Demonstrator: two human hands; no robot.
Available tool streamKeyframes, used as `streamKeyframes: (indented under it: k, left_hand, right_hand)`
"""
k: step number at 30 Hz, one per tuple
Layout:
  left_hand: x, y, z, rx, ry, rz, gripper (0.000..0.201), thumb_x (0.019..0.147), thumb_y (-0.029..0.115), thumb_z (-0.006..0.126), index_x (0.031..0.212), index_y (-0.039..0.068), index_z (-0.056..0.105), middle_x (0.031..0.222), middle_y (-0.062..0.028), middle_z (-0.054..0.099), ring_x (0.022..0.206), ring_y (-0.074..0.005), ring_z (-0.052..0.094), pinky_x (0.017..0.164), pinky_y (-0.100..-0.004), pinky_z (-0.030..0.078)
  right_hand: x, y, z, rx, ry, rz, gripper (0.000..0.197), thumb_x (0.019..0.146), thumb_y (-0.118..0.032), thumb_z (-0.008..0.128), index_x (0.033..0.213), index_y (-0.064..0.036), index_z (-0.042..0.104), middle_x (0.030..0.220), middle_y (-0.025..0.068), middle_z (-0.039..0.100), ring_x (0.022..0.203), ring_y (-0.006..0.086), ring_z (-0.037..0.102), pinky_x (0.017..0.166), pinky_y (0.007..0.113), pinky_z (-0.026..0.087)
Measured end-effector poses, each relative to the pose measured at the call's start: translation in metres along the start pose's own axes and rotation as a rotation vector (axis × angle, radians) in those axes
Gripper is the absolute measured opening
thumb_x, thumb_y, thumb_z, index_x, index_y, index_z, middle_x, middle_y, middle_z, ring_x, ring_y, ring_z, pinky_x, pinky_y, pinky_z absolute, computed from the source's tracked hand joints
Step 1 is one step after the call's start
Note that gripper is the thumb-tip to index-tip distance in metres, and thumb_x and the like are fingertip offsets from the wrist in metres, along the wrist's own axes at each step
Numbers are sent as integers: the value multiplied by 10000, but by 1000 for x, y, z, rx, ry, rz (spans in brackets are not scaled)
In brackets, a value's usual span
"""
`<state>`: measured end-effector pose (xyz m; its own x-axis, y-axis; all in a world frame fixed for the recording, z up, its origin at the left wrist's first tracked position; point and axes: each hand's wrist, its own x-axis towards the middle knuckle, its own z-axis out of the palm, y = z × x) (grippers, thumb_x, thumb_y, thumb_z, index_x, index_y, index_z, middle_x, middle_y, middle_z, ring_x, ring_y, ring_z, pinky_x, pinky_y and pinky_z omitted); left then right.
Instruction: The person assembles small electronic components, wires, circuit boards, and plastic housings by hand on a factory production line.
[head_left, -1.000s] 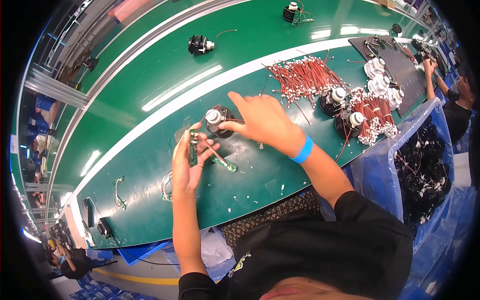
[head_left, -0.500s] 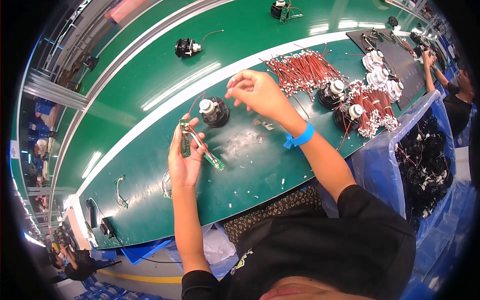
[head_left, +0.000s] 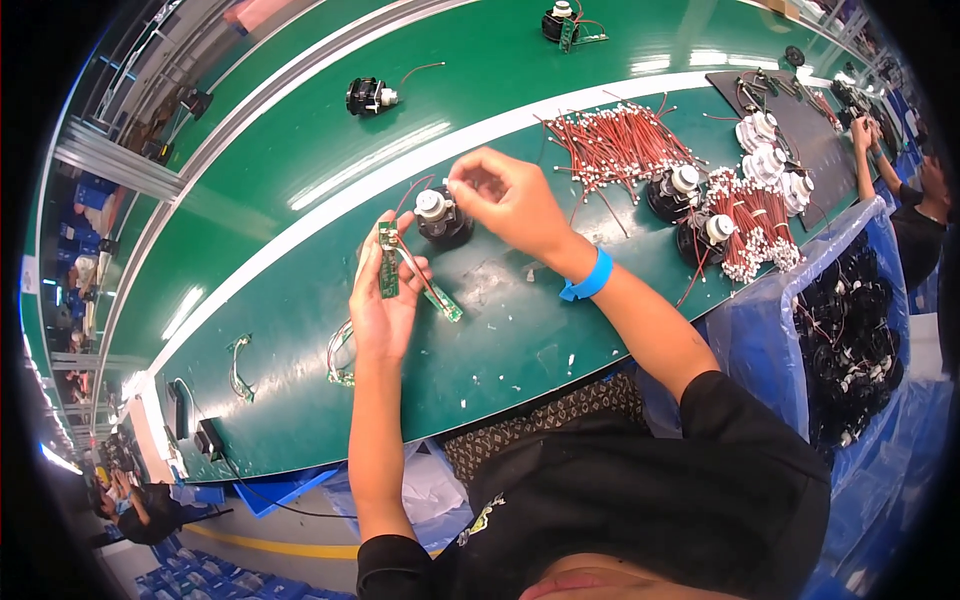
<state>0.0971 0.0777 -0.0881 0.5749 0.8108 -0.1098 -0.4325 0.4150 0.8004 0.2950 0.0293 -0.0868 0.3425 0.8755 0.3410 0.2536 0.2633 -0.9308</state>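
My left hand [head_left: 384,318] is closed around a narrow green circuit board [head_left: 389,262], held upright along the fingers. Red and white wires run from it to a second small circuit board [head_left: 443,304], which hangs beside the palm. Just beyond stands a black motor-like unit [head_left: 446,232] with a white round top. My right hand [head_left: 512,205], wearing a blue wristband, is over that unit's right side, thumb and forefinger pinched together near the white top. A thin red wire [head_left: 412,186] arcs from the board toward those fingertips; what they pinch is too small to make out.
A pile of red wires with white connectors [head_left: 625,145] lies to the right, near more black units [head_left: 690,190] and white-topped parts [head_left: 765,160]. A blue-lined bin [head_left: 850,340] holds black parts. Wired boards [head_left: 241,368] lie left. Another person [head_left: 915,210] works far right.
My left hand with the circuit board has moved slightly right and up. My right hand's fingertips are nearer the white top of the black unit.
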Motion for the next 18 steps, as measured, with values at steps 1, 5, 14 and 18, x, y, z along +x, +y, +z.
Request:
streamKeyframes:
  k: [1,5,14,18]
  left_hand:
    - [1,-2,-1,-1,8,2,443,997,270,397,1387,59,378,1344,-123,491,801,-170,593,752,-323,511]
    - [3,-9,-4,54,-83,86,457,1012,299,358,1387,37,365,1334,-132,490,784,-158,582,724,-315,507]
    - [-2,-14,10,157,-3,42,449,1020,266,312,1379,3,372,1197,-105,562,1014,-192,583,877,-331,470]
    - [1,-19,2,208,-21,59,435,1010,256,361,1370,14,391,1191,-100,567,1075,-198,570,939,-348,450]
  right_hand:
    - [-3,-6,2,-127,5,-150,94,835,-97,665,877,-26,620,812,37,647,654,83,575,558,250,463]
    - [-11,-8,14,-317,-213,-395,116,792,-69,669,887,-19,625,795,89,626,666,195,619,624,297,509]
    - [-23,1,31,-153,-162,-375,166,803,-41,654,959,-3,613,863,122,637,718,222,656,648,315,529]
    - [-25,2,32,-154,-131,-326,181,795,-30,662,966,1,613,847,117,633,697,200,652,617,296,526]
